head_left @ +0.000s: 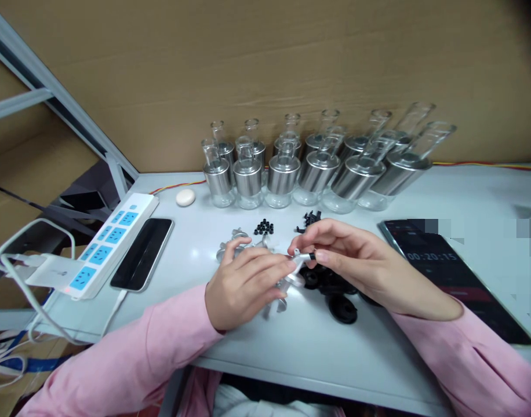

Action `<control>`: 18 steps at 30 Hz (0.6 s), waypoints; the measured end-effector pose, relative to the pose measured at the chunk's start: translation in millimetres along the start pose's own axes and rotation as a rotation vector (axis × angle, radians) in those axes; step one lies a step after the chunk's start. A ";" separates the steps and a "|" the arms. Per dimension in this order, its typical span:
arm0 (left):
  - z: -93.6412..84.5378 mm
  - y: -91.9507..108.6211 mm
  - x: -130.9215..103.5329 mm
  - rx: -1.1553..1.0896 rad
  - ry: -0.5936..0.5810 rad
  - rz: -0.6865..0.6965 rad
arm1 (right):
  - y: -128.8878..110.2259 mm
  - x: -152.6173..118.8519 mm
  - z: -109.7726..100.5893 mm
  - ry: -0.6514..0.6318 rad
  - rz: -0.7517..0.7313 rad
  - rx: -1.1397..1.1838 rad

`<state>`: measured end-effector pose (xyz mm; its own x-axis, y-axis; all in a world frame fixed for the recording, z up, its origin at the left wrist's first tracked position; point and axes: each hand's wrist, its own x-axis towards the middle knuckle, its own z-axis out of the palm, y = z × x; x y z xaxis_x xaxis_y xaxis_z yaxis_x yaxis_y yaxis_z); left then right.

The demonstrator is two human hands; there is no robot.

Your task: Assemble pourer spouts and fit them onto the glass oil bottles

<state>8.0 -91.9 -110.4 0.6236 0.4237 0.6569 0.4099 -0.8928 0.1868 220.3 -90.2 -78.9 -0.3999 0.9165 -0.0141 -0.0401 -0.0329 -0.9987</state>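
Close above the table, my left hand (243, 286) has its fingers closed around a small silver spout piece (297, 263). My right hand (363, 263) pinches a small black sleeve (312, 256) at the tip of that spout. Whether the sleeve is fully on the tip, I cannot tell. More silver spout pieces (227, 250) lie behind and beneath my left hand, partly hidden. Below my right hand is a heap of round black lids (342, 308). Small black sleeves (264, 227) are bunched beyond my hands, with tiny black clips (311, 219) to their right.
Glass bottles with metal bands (284, 174) stand in two rows along the cardboard wall (257, 58). On the left are a power strip (117, 243), a phone (142, 255) and a white round object (186, 197). A large device showing a timer (452, 284) lies right.
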 end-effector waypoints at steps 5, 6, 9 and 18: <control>-0.2 -0.6 -0.1 -0.004 -0.002 -0.003 | -2.2 -0.8 0.4 0.000 -0.024 -0.029; -0.3 -0.7 -0.1 -0.003 -0.003 -0.003 | -2.3 -0.7 1.2 -0.010 -0.021 -0.053; -0.9 -0.5 0.4 -0.008 -0.012 0.004 | -1.6 0.0 4.8 -0.032 0.006 -0.175; 5.1 -0.3 -2.4 -0.110 0.079 -0.030 | -3.5 -0.2 3.6 0.068 -0.064 -0.191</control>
<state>9.9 -91.8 -115.8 0.5563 0.4412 0.7042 0.3494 -0.8931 0.2835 217.1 -91.7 -75.2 -0.3393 0.9392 0.0529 0.1138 0.0968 -0.9888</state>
